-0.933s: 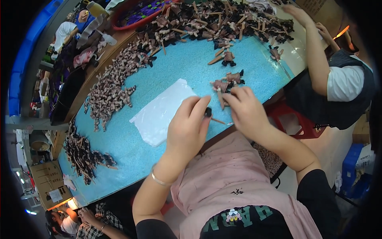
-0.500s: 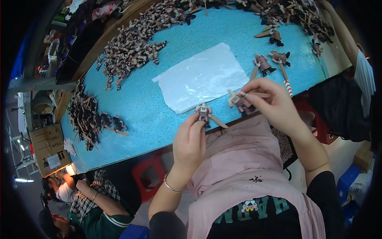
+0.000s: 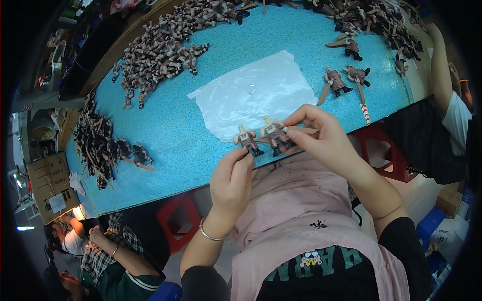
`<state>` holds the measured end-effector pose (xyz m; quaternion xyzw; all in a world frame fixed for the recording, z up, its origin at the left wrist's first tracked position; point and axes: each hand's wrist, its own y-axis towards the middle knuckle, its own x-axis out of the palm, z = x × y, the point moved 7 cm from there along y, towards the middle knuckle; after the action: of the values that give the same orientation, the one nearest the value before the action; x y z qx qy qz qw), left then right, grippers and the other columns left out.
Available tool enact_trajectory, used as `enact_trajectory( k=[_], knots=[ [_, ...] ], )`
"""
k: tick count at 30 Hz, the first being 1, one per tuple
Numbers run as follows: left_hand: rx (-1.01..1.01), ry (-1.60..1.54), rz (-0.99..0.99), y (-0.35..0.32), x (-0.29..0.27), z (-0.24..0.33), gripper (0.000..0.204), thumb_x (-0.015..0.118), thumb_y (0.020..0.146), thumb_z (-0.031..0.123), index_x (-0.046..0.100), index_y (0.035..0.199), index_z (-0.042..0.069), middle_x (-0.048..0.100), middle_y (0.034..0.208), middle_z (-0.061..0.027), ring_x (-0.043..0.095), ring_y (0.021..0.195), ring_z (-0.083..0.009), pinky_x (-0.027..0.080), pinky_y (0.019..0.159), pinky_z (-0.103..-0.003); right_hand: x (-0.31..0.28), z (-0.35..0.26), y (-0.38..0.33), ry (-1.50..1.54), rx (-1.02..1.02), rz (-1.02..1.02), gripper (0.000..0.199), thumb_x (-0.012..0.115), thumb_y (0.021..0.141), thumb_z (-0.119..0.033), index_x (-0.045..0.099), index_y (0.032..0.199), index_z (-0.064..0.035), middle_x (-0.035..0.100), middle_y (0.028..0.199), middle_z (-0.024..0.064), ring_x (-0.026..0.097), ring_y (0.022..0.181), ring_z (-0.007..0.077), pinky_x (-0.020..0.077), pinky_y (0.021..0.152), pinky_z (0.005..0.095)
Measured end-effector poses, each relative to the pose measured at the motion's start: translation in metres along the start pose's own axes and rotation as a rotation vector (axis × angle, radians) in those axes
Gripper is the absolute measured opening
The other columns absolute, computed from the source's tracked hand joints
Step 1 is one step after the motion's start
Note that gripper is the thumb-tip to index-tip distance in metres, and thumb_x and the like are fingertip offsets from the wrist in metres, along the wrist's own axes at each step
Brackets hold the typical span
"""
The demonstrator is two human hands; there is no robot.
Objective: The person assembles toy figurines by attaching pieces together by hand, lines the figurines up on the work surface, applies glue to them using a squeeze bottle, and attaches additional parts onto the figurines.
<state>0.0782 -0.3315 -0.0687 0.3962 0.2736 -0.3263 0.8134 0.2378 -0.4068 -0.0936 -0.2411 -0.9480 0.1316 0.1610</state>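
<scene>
My left hand [image 3: 232, 181] pinches a small headless figurine [image 3: 247, 140] by its dark legs, near the table's front edge. Close on its right, my right hand [image 3: 324, 140] grips a second figurine [image 3: 276, 134] of the same kind, with a flat wooden stick [image 3: 306, 131] showing between the fingers. Both figurines have pale chests, pinkish-brown clothing and dark feet. They are held upright side by side; whether they touch, I cannot tell. Just beyond them a translucent white plastic sheet [image 3: 251, 93] lies on the blue table [image 3: 186, 160].
A heap of figurines [image 3: 160, 60] lies at the back left, with a darker heap [image 3: 98, 145] nearer left. Another pile [image 3: 391, 30] lies back right, with several loose figurines on sticks [image 3: 336, 80] in front. Red stools [image 3: 175, 223], a cardboard box [image 3: 50, 188] and co-workers [image 3: 120, 251] surround the table.
My right hand has moved left, bringing its figurine close beside the one in my left hand. The left figurine has shifted slightly left. The view has turned a little.
</scene>
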Motion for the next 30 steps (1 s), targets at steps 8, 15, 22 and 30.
enact_trajectory(
  k=[8,15,22,30],
  knots=[
    [-0.011,-0.022,-0.060,0.000,-0.001,-0.004,0.029,0.076,0.070,-0.002,0.062,0.095,0.001,0.059,0.098,-0.0140,0.059,0.089,-0.0291,0.049,0.074,-0.035,0.011,-0.008,0.001,-0.586,-0.317,0.131,0.009,0.058,0.084,0.001,0.057,0.093,0.0023,0.061,0.081,0.0137,0.065,0.075,0.0233,0.0498,0.060,0.0339],
    [0.042,0.065,-0.135,0.025,0.007,0.001,0.051,0.077,0.069,0.010,0.055,0.115,0.001,0.056,0.116,-0.0184,0.053,0.110,-0.0362,0.042,0.093,-0.042,0.006,-0.014,-0.002,-0.643,-0.420,0.235,0.006,0.063,0.081,-0.001,0.059,0.085,-0.0009,0.062,0.078,0.0118,0.063,0.073,0.0267,0.0479,0.060,0.0350],
    [-0.013,-0.074,-0.161,0.020,0.014,-0.013,0.063,0.078,0.065,0.002,0.051,0.122,0.001,0.054,0.120,-0.0187,0.051,0.112,-0.0372,0.041,0.096,-0.044,0.012,-0.018,-0.004,-0.731,-0.503,0.267,0.009,0.067,0.076,-0.005,0.060,0.082,-0.0059,0.061,0.075,0.0078,0.058,0.075,0.0269,0.0397,0.070,0.0380],
    [0.002,-0.115,-0.214,0.026,0.012,-0.010,0.069,0.080,0.063,0.007,0.048,0.124,0.000,0.053,0.119,-0.0178,0.050,0.111,-0.0384,0.040,0.096,-0.046,0.001,-0.019,-0.010,-0.978,-0.652,0.273,0.017,0.066,0.071,-0.003,0.060,0.086,-0.0084,0.056,0.095,0.0080,0.052,0.095,0.0282,0.0359,0.078,0.0389]
  ],
)
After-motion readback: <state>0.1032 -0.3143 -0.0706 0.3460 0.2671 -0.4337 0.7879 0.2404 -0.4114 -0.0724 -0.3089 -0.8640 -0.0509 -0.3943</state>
